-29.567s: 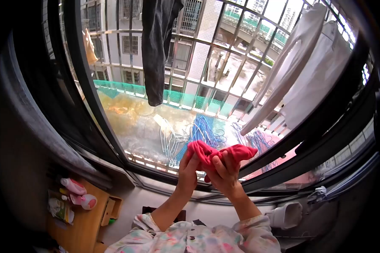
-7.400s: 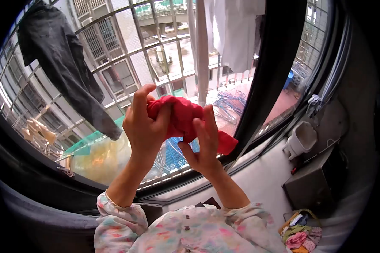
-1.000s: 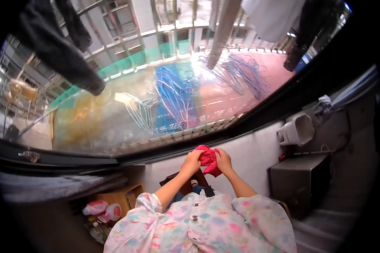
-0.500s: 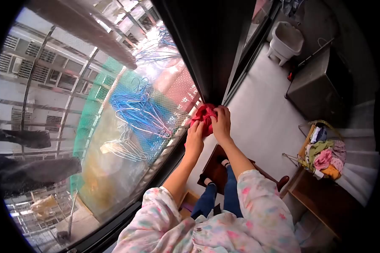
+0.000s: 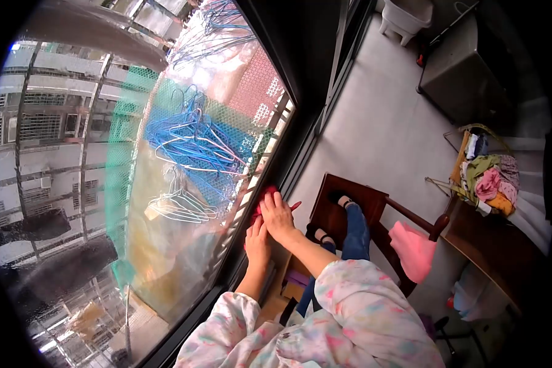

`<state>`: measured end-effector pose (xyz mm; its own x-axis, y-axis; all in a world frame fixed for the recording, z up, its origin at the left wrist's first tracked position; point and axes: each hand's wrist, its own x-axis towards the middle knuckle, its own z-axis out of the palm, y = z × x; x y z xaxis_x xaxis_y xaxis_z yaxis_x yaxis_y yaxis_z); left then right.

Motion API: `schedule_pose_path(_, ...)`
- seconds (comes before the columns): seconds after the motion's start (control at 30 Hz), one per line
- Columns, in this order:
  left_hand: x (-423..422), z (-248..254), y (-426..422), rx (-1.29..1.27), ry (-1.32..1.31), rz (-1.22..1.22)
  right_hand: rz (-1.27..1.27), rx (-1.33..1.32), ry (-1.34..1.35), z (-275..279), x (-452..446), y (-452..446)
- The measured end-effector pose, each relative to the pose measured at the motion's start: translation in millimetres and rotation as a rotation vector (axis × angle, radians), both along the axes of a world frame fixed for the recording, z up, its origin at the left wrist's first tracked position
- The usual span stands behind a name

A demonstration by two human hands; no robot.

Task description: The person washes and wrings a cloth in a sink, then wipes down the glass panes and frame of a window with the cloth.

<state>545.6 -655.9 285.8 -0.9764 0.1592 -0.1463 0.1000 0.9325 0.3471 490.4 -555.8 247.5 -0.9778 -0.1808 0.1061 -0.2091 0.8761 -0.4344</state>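
Observation:
A crumpled red cloth point(image 5: 267, 195) lies against the dark window frame point(image 5: 239, 251), mostly covered by my hands. My right hand point(image 5: 278, 218) is closed over it, with red showing beyond the fingertips and a thin red end sticking out to the right. Just below and touching it, my left hand point(image 5: 257, 243) has bent fingers on the same cloth, a sliver of red at its outer edge. The window glass point(image 5: 184, 270) is to the left of both hands.
Beyond the glass are blue hangers point(image 5: 190, 138), white hangers point(image 5: 181, 205) and green netting point(image 5: 119, 165). My feet stand on a brown wooden chair point(image 5: 337, 196) with a pink cloth point(image 5: 411, 251) over its arm. A clothes-filled basket point(image 5: 487, 175) sits at right.
Both hands have moved down and left along the window frame with the red cloth. My view has shifted, bringing more of the chair and the pink cloth into sight.

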Motion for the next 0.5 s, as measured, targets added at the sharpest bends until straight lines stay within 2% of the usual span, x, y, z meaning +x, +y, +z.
schedule_pose_path(0.23, 96, 15, -80, -0.088, -0.122, 0.187, 0.342, -0.074, -0.112, 5, 88, -74)
schedule_pose_path(0.33, 133, 27, -117, -0.165, -0.303, 0.289, 0.538, -0.266, -0.277, 7, 116, -102)
schedule_pose_path(0.37, 133, 34, -125, -0.177, -0.343, 0.284, 0.551, -0.358, -0.312, 13, 118, -104)
schedule_pose_path(0.4, 133, 41, -131, -0.188, -0.380, 0.278, 0.560, -0.450, -0.458, 16, 117, -101)
schedule_pose_path(0.47, 115, 58, -125, -0.133, -0.327, 0.239, 0.332, -0.618, -0.576, 23, 113, -84)
schedule_pose_path(0.5, 99, 67, -112, -0.104, -0.244, 0.196, 0.197, -0.720, -0.485, 23, 106, -70)
